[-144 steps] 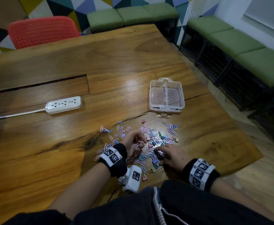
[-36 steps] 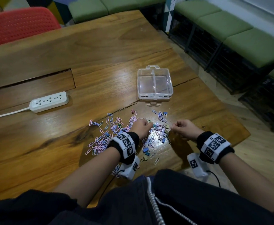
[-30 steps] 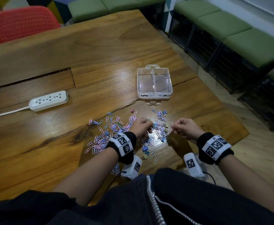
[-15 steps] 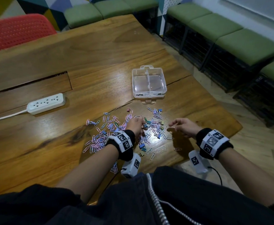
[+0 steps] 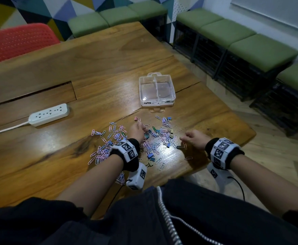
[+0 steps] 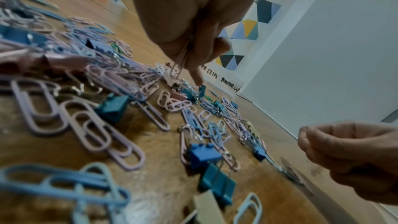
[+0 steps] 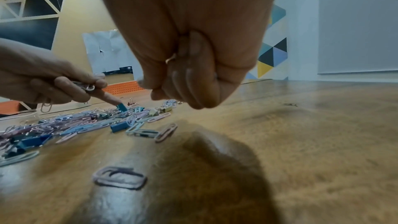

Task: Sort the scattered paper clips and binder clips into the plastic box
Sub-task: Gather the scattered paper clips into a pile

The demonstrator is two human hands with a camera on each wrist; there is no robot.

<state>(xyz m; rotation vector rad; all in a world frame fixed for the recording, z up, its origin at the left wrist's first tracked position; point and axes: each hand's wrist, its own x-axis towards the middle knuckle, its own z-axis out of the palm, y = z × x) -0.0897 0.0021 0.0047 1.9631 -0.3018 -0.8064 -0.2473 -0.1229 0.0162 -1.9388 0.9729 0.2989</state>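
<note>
Pink, blue and lilac paper clips and small binder clips lie scattered on the wooden table. The clear plastic box, with a divider, stands just beyond them. My left hand is over the pile; it grips a bunch of paper clips in its curled fingers, and its outstretched index finger touches a teal binder clip. My right hand hovers right of the pile with fingers curled; a bit of a paper clip shows between them.
A white power strip lies at the left, by a slot in the table. A red chair stands at the far side. Green benches line the right. The table's edge runs close behind my right wrist. A lone paper clip lies under it.
My right hand has drawn back to the right, away from the pile. The left hand has reached a little further into the clips, its index finger now stretched out.
</note>
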